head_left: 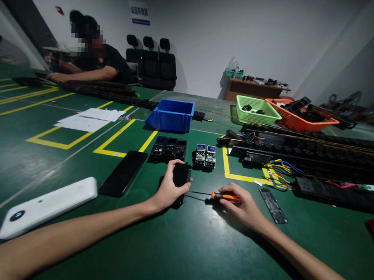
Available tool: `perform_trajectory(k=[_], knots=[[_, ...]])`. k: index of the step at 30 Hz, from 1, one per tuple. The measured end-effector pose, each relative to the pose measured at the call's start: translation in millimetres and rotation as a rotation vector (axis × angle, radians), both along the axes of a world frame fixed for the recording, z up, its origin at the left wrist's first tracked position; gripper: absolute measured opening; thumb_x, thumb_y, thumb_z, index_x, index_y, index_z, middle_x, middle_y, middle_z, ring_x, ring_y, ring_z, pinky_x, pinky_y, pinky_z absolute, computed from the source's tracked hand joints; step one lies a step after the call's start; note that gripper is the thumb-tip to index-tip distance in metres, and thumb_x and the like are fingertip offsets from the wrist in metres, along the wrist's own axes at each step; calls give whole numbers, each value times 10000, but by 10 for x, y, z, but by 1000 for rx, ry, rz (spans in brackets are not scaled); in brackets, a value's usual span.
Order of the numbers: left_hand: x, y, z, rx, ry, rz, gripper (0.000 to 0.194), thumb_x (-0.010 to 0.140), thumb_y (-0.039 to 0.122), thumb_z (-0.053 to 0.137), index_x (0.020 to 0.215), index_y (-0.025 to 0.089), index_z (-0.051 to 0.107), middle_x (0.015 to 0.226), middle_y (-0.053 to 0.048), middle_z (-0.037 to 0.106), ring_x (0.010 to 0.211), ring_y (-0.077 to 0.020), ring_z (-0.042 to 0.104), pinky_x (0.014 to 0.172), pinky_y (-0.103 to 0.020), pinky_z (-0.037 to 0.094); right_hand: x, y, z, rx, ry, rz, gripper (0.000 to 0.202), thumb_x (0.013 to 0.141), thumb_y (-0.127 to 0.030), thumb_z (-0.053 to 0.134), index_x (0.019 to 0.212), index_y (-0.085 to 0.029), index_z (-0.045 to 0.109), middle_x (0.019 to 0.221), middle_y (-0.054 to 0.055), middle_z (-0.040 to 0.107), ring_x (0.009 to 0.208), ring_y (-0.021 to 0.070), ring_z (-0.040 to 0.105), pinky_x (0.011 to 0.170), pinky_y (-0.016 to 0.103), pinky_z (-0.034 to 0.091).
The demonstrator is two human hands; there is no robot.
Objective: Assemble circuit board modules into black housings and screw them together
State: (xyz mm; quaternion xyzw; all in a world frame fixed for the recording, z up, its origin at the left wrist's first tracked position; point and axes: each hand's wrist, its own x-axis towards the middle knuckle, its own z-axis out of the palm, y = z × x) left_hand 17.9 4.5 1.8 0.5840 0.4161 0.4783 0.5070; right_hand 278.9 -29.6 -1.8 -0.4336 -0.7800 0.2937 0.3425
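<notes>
My left hand (168,189) is closed around a small black plastic case (181,175), holding it against the green table (199,255). In my right hand (241,204) is a screwdriver (224,197) with an orange and black handle. Its thin shaft points left, with the tip at the case's right side; whether it touches cannot be made out. Just beyond my left hand several similar black cases (170,148) stand in a row. To their right are two small circuit boards with screens (206,155). A flat black cover (273,205) lies right of my right hand.
A black phone (123,173) and a white device (50,205) lie at left. Behind stand a blue bin (172,116), a green basket (258,115) and an orange basket (302,119). Long black wired assemblies (316,152) cover the right side. Across the table, a person (96,62) sits.
</notes>
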Motion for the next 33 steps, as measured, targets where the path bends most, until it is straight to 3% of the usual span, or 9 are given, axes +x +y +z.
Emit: perform_trajectory(k=[3,7,18,27,33], knots=[[-3,0,1,8,6,3,569,735,181,662,1178,245,310,900,-9,609,812,-150,646,722,-282,517,3,-6,2,-93,-24,-31,263,894,-340,583,1114,-195,585,1017,76,674,898,204,646,788,326,488],[-2,-10,14,20,7,-11,577,731,177,668,1176,244,309,919,-11,585,839,-152,642,743,-292,517,-13,-16,33,-154,-57,7,232,944,-350,488,1004,-185,640,918,59,698,810,183,648,719,299,480],[5,-47,24,57,22,-36,581,725,143,665,1173,249,310,988,-19,524,895,-156,630,774,-304,515,-5,4,26,17,-42,16,137,884,-285,604,962,-182,649,897,59,631,823,181,604,751,322,467],[6,-35,8,72,23,-38,572,731,141,662,1172,250,314,994,-21,514,900,-157,630,761,-294,515,-11,3,8,39,-8,28,69,861,-237,623,897,-189,657,922,60,592,855,179,592,748,307,470],[0,-33,1,75,18,-51,575,727,137,662,1174,248,318,996,-20,521,897,-152,626,771,-295,515,-31,2,8,-81,-100,11,282,863,-336,631,1103,-190,607,914,55,673,804,177,630,728,296,479]])
